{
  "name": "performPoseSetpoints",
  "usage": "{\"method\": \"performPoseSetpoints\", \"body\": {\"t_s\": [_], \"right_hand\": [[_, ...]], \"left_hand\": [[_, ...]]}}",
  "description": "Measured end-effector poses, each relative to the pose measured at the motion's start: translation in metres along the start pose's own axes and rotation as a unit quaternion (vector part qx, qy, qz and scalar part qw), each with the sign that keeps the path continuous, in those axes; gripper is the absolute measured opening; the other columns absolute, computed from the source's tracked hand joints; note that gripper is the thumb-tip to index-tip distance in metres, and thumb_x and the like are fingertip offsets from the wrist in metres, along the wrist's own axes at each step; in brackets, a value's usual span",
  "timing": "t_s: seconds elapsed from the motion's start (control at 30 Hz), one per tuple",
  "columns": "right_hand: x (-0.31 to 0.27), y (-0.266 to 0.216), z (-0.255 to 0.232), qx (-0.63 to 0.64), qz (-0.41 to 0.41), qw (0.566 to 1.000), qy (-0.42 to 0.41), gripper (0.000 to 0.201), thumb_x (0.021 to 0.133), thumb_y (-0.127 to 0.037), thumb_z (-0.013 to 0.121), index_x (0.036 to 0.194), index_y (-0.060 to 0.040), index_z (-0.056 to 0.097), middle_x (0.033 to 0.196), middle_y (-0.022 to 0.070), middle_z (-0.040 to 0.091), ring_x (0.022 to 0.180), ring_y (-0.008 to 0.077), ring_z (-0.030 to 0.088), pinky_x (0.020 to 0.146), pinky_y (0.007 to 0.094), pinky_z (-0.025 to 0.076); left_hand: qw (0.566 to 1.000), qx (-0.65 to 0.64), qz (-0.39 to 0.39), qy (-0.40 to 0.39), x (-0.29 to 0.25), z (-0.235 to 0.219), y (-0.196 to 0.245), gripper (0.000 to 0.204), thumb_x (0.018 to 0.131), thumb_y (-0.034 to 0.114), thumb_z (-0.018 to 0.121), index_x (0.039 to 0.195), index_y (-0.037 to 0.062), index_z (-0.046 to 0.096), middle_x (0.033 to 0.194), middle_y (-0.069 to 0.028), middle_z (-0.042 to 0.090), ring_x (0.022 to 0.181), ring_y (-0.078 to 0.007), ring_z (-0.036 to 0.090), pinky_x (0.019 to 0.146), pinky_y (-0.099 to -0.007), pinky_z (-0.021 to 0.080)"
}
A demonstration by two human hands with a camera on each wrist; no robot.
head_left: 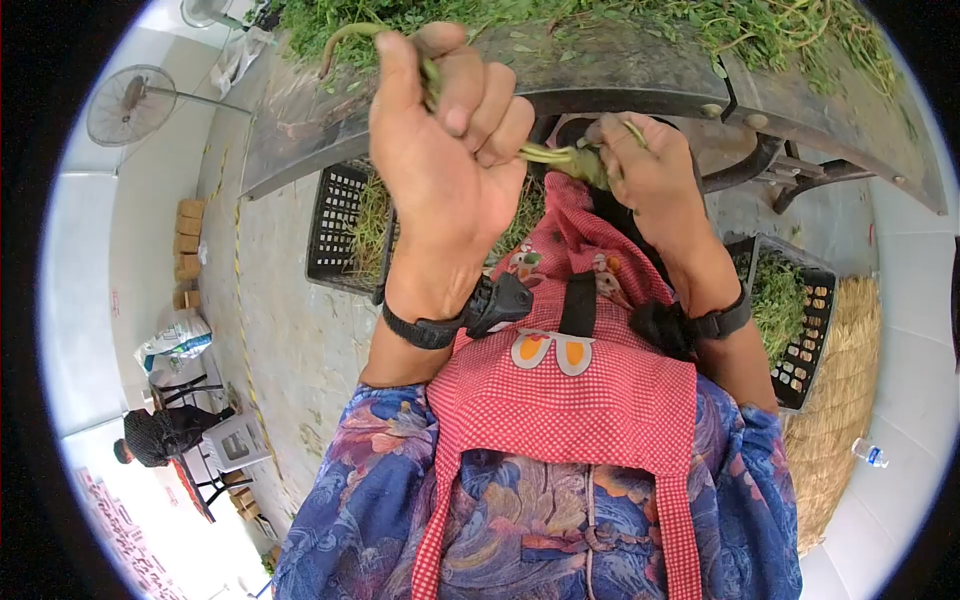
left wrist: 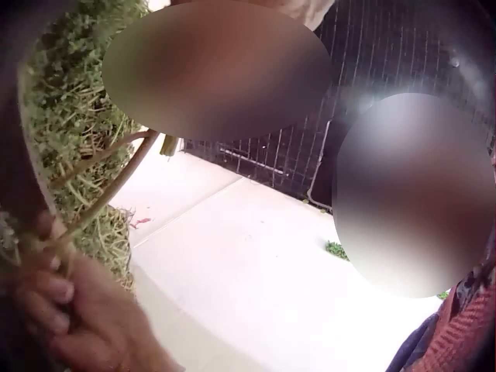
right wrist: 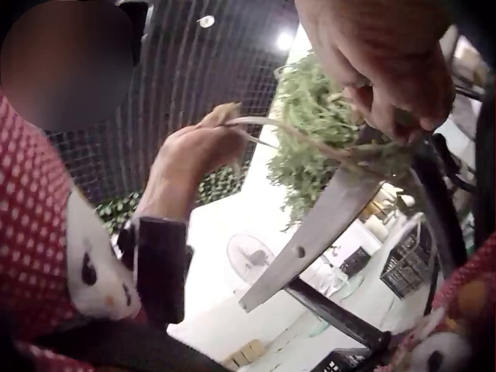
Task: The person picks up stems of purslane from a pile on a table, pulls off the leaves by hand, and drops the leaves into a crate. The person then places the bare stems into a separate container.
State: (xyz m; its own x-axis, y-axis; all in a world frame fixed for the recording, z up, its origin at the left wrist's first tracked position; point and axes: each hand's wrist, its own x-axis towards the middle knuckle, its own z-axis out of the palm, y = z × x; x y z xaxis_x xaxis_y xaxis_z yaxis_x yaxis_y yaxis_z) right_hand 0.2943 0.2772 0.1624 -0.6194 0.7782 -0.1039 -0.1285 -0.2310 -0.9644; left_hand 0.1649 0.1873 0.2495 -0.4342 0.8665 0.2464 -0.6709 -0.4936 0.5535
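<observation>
Both hands are raised near the table's front edge in the head view, with thin green plant stems (head_left: 545, 154) stretched between them. My left hand (head_left: 440, 170) curls its fingers around the stems, and one brownish end (head_left: 345, 42) sticks out past the thumb. On the other side, my right hand (head_left: 655, 180) pinches the stems, where a darker, limp leafy part hangs beside the fingers. Across the right wrist view runs a pale stem (right wrist: 291, 133) from the left hand (right wrist: 190, 159) to the right hand (right wrist: 380, 62).
A pile of leafy greens (head_left: 480, 22) covers the table (head_left: 600, 75). Below stand black crates, one at left (head_left: 330, 230) and one at right (head_left: 822, 320), holding greens. A straw mat (head_left: 850, 370), a bottle (head_left: 870, 453), a fan (head_left: 130, 105) and a seated person (head_left: 165, 435) are farther off.
</observation>
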Motion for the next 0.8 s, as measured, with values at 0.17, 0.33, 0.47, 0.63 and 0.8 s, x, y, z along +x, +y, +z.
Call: {"method": "performPoseSetpoints", "body": {"t_s": [0.17,0.33,0.47,0.63,0.8], "right_hand": [[0.001,0.016,-0.029,0.148,0.070,0.986,-0.027,0.022,0.091,-0.025,0.052,0.085,-0.0041,0.057,0.067,-0.0006,0.052,0.047,0.0053,0.040,0.039,0.0181,0.025],[-0.018,-0.004,-0.022,0.181,0.036,0.982,-0.041,0.022,0.090,-0.025,0.054,0.085,-0.0042,0.057,0.065,-0.0015,0.051,0.050,0.0047,0.041,0.040,0.0183,0.025],[-0.028,-0.005,-0.005,-0.086,-0.077,0.993,-0.018,0.017,0.080,-0.019,0.067,0.084,-0.0033,0.060,0.066,-0.0009,0.057,0.053,0.0081,0.049,0.047,0.0200,0.036],[-0.026,-0.002,0.013,-0.270,-0.217,0.938,0.032,0.022,0.068,-0.012,0.073,0.083,-0.0011,0.062,0.071,0.0079,0.063,0.058,0.0152,0.059,0.056,0.0254,0.046],[-0.022,0.002,0.006,-0.274,-0.307,0.911,0.021,0.014,0.069,-0.010,0.070,0.080,-0.0003,0.066,0.075,0.0137,0.064,0.066,0.0221,0.065,0.058,0.0292,0.048]], "left_hand": [[0.997,-0.038,0.040,-0.058,0.003,0.003,0.017,0.029,0.095,0.028,0.041,0.088,0.0031,0.053,0.055,0.0028,0.029,0.047,-0.0084,0.022,0.041,-0.0235,0.019],[0.998,0.009,0.055,0.011,0.008,-0.011,0.012,0.036,0.097,0.037,0.035,0.093,0.0066,0.054,0.058,0.0020,0.032,0.048,-0.0087,0.025,0.041,-0.0226,0.023],[0.996,0.009,0.076,0.039,0.010,-0.011,0.007,0.036,0.097,0.037,0.034,0.093,0.0068,0.053,0.059,0.0012,0.034,0.049,-0.0096,0.028,0.041,-0.0232,0.025],[0.996,0.009,0.086,0.028,0.009,-0.007,0.005,0.030,0.096,0.030,0.037,0.090,0.0037,0.051,0.060,0.0002,0.032,0.052,-0.0108,0.027,0.044,-0.0245,0.025],[0.994,0.023,0.099,0.038,0.009,-0.006,0.006,0.030,0.096,0.029,0.036,0.090,0.0037,0.051,0.060,0.0005,0.032,0.052,-0.0106,0.027,0.044,-0.0247,0.025]]}}
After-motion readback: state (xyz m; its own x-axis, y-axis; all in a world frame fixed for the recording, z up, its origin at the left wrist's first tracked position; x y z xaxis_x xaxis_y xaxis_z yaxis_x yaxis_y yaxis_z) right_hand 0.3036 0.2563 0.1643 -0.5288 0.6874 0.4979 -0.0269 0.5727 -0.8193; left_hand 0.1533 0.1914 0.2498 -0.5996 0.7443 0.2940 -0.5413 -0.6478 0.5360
